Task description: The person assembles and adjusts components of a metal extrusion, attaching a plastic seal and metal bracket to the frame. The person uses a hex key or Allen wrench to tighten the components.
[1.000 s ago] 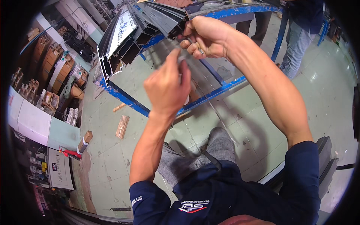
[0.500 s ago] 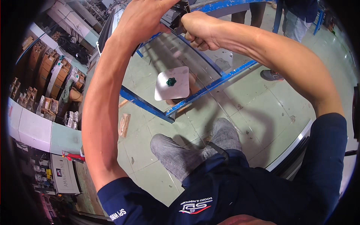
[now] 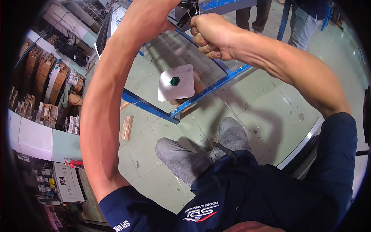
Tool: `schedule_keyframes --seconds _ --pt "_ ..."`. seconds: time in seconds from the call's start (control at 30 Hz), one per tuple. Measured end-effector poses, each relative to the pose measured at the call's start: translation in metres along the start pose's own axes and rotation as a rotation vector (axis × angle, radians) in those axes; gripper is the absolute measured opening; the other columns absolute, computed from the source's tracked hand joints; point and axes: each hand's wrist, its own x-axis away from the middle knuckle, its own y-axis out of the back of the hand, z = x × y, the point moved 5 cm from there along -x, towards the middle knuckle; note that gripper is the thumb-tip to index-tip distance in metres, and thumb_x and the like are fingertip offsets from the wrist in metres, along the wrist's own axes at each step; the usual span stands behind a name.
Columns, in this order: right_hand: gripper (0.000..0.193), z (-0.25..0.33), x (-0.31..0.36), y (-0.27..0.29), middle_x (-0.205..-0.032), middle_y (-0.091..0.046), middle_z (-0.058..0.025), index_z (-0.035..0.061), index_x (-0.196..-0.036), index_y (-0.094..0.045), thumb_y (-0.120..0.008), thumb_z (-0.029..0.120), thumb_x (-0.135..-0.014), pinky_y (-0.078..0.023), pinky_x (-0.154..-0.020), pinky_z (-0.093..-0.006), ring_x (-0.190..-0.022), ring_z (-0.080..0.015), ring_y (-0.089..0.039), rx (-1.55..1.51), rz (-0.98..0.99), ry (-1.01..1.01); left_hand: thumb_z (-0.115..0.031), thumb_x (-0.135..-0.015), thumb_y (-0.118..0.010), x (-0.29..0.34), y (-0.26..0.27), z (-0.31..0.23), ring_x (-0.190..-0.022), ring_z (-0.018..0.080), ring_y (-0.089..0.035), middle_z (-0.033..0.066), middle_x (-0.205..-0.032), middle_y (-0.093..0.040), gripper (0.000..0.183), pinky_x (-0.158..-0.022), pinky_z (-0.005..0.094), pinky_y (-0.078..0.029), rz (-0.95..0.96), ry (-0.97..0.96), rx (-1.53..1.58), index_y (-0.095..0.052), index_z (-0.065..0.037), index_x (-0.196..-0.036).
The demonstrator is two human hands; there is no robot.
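At the top of the view, my left hand (image 3: 154, 17) lies against the dark metal profile (image 3: 187, 11), its thumb on the near side. Its other fingers are cut off by the upper edge. The profile's hollow cut end shows between my hands. Close to that end, my right hand (image 3: 213, 36) is closed in a fist, fingers curled under. Whatever it grips is hidden by the fingers. Both forearms reach up and inward.
A blue metal frame (image 3: 210, 92) stands beneath the profile. Inside it is a white square plate (image 3: 166, 87) with a green knob (image 3: 175, 81). A wood piece (image 3: 126, 127) lies on the tiled floor. Boxed shelves (image 3: 48, 81) line the left; another person's legs (image 3: 303, 29) show at upper right.
My left hand has shifted up, its fingers passing out of the picture. My right fist has moved slightly right and down, and remains closed. The profile's end shows more plainly.
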Motion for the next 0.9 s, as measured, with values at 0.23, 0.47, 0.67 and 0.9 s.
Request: schedule_keyframes --seconds 0.23,0.47,0.67,0.9 --pt "0.028 0.000 0.004 0.006 -0.054 -0.031 0.0063 0.0162 -0.079 -0.042 -0.040 0.024 -0.105 -0.017 -0.034 -0.0262 -0.039 -0.0059 -0.021 -0.049 0.127 0.021 0.001 -0.072 -0.076 -0.007 0.007 -0.016 -0.113 0.0445 -0.062 0.0204 -0.119 -0.067 0.054 -0.086 0.0511 -0.053 0.035 0.056 -0.007 -0.051 -0.006 -0.119" --pt "0.036 -0.017 -0.011 0.022 -0.054 -0.034 0.0056 0.0126 -0.079 -0.045 -0.044 0.031 -0.110 -0.019 -0.031 -0.0250 -0.037 -0.0040 -0.023 -0.178 0.252 0.131 -0.004 -0.070 -0.088 -0.007 -0.013 -0.006 -0.118 0.0388 -0.066 0.0144 -0.128 -0.069 0.076 -0.090 0.0437 -0.055 -0.110 -0.027 0.077 -0.053 -0.015 -0.136" --pt "0.041 -0.024 -0.020 0.039 -0.055 -0.040 0.0032 0.0117 -0.074 -0.045 -0.049 0.033 -0.108 -0.024 -0.035 -0.0270 -0.039 -0.0070 -0.026 -0.005 0.238 0.292 -0.009 -0.075 -0.087 -0.008 -0.017 -0.004 -0.110 0.0388 -0.069 0.0146 -0.115 -0.074 0.071 -0.084 0.0459 -0.055 -0.049 0.039 0.065 -0.053 -0.015 -0.136" --pt "0.042 -0.040 -0.052 0.045 -0.080 -0.065 -0.0072 -0.0009 -0.092 -0.067 -0.052 0.035 -0.106 -0.047 -0.078 -0.0400 -0.082 -0.0210 -0.062 0.238 0.069 0.803 -0.006 -0.075 -0.088 -0.009 -0.021 -0.010 -0.108 0.0369 -0.073 0.0154 -0.112 -0.076 0.077 -0.083 0.0408 -0.060 -0.056 0.064 0.086 -0.051 -0.016 -0.142"
